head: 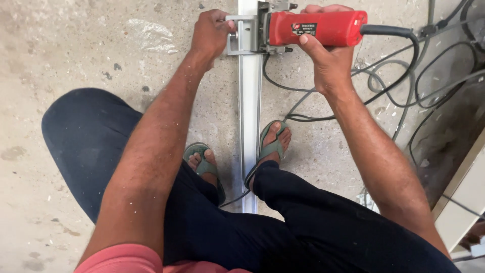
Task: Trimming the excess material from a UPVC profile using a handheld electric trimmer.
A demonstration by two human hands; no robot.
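A long pale aluminium bar (250,101) lies on the concrete floor and runs away from me between my two sandalled feet. A red power tool (318,28) with a metal base sits across the bar near the top of the view. My right hand (328,55) is wrapped around the tool's red body. My left hand (209,33) grips the grey metal guide bracket (237,35) on the tool's left side. My left foot (204,162) rests beside the bar; my right foot (273,141) sits against its right edge.
A black power cord (399,33) leaves the tool's rear and joins a tangle of grey and black cables (404,91) on the floor at right. A pale board edge (462,197) stands at the lower right. Dust specks cover the concrete (76,50).
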